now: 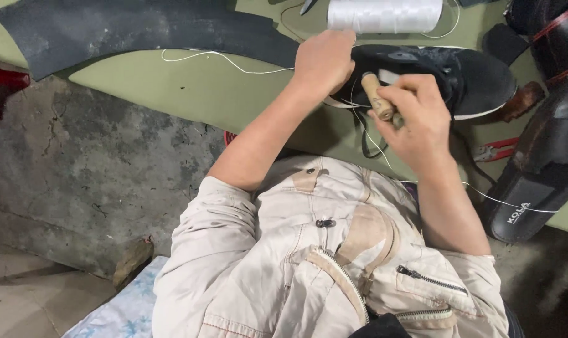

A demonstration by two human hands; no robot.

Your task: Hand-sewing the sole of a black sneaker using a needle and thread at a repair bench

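Black rubber sheet (pixel 140 28), cut in a long curve, lies at the far left of the green table (pixel 221 94), well apart from the black shoe (pixel 447 75) that everything else gathers round. White thread (pixel 227 61) trails across the table from that sheet toward the shoe. The person's left hand (pixel 325 59) is closed over the heel end of the shoe, pressing it down onto the table. Just behind the shoe stands a fat spool of white thread (pixel 384 15). The right hand (pixel 415 119) sits in front of the shoe, fingers wrapped tight round a wooden-handled awl (pixel 378 97) whose handle points up toward the shoe's opening. Right of the shoe, red-handled pliers (pixel 497 150) rest on the table, and beyond them a black boot (pixel 541 169) lies on its side.
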